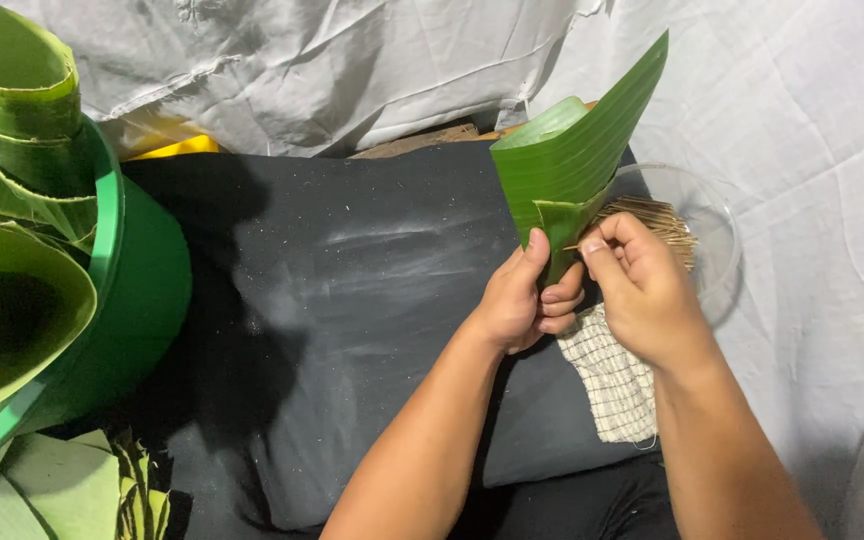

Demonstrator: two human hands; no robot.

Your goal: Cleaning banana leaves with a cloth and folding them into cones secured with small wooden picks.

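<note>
Banana-leaf cone [577, 150] is standing upright above the dark cloth [352, 300], where we are pinching its folded base in our left hand [522, 300] while our right hand [637, 285] is gripping the overlap, holding its shape; a glass bowl [717, 230] of thin sticks [657, 215] is waiting just right.

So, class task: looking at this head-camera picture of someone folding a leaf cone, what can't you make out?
- Tip of the leaf cone: hidden inside the left hand.
- What the right hand pinches: its fingers cover it.
- Sticks in the clear bowl: partly behind the right hand.
- Green tub of leaves: cut off by the left edge.
- Checked cloth: partly under the right arm.
</note>
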